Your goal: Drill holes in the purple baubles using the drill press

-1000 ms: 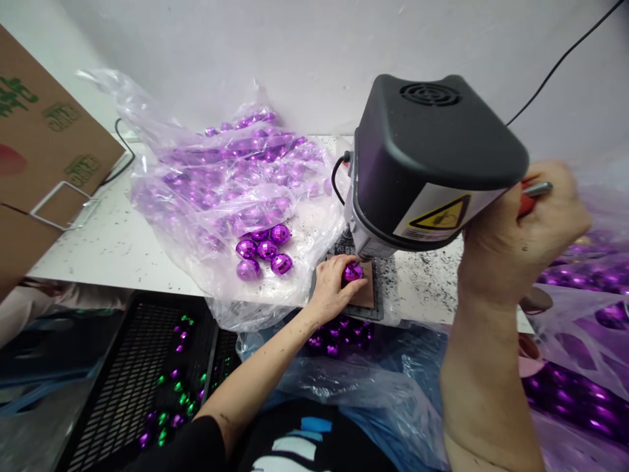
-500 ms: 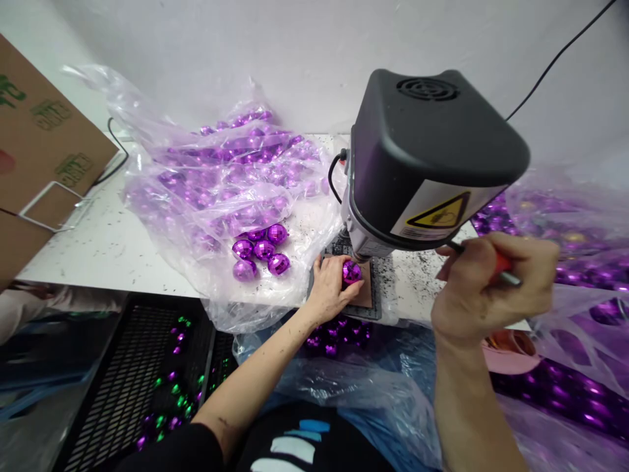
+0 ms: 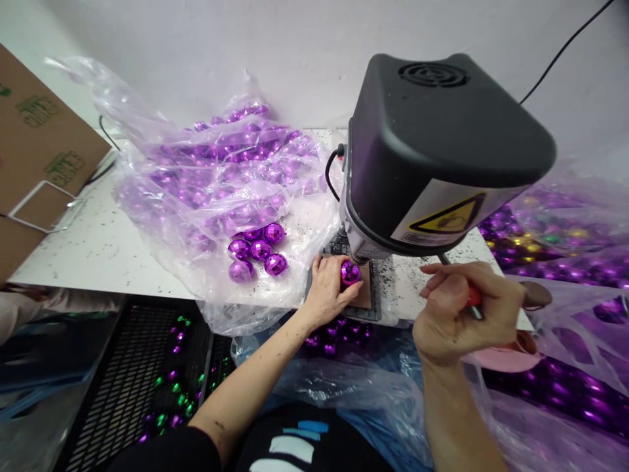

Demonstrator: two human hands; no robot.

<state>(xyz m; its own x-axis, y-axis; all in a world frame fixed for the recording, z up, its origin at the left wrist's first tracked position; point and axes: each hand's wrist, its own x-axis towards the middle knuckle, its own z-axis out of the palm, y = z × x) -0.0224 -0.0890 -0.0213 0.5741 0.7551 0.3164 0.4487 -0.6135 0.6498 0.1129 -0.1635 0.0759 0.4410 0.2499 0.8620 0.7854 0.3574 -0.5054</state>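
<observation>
My left hand (image 3: 328,288) is closed around a shiny purple faceted ball (image 3: 350,272), thumb and fingers on either side of it. The ball rests on a brown board (image 3: 364,295) on the base of a black-hooded bench drill press (image 3: 442,131). The head of the press hides most of the tool just above the ball, so contact there cannot be made out. My right hand (image 3: 466,311) grips the lever (image 3: 476,298) of the press, its red part showing between the fingers. Several loose purple balls (image 3: 260,250) lie left of my left hand.
A clear plastic bag (image 3: 211,170) full of purple balls spreads over the white table (image 3: 147,262). Below sits a black crate (image 3: 118,373) with green and purple balls. A cardboard box (image 3: 44,157) stands left. More bagged balls and a pink container (image 3: 506,357) are at right.
My right hand has brought the lever down and to the left, nearer the table. My left hand keeps the ball in the same place on the board. The view has shifted slightly.
</observation>
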